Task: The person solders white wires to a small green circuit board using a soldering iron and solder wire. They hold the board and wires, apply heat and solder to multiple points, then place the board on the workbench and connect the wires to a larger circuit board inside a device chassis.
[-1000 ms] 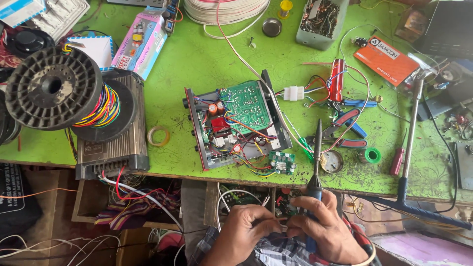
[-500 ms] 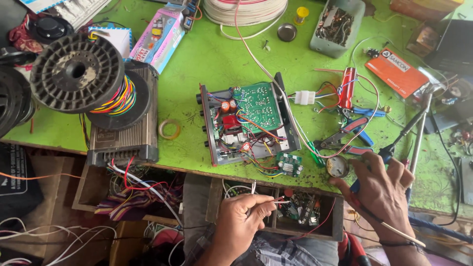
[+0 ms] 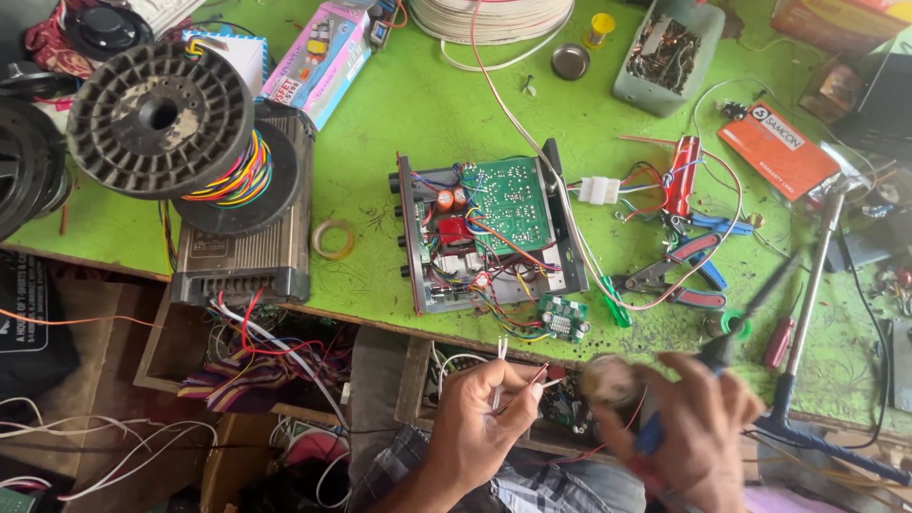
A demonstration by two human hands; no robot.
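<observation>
The green workbench (image 3: 399,133) is being crowded on nearly every side, with open room being left only in the strip between the black wire spool (image 3: 157,119) and the opened amplifier chassis (image 3: 484,233), where a small tape ring (image 3: 332,239) is lying. The bench's near edge is running diagonally across the view, and both hands are being held below it, off the surface. Two spools are being seen at the left, one wound with multicoloured wire, resting on a ribbed metal case (image 3: 242,261). The chassis is being left open, with one green circuit board (image 3: 513,201), red parts and loose coloured leads inside; a smaller green module (image 3: 562,318) is sitting just beside it at the edge. A grey tray (image 3: 665,57) at the top is being filled with small metal parts. One pair of red-handled pliers (image 3: 679,275) is lying to the right. Thin white wires (image 3: 501,366) are being pinched between the fingers of the left hand (image 3: 484,427). A soldering iron (image 3: 731,332) is being gripped in the closed right hand (image 3: 693,427), which is blurred.
</observation>
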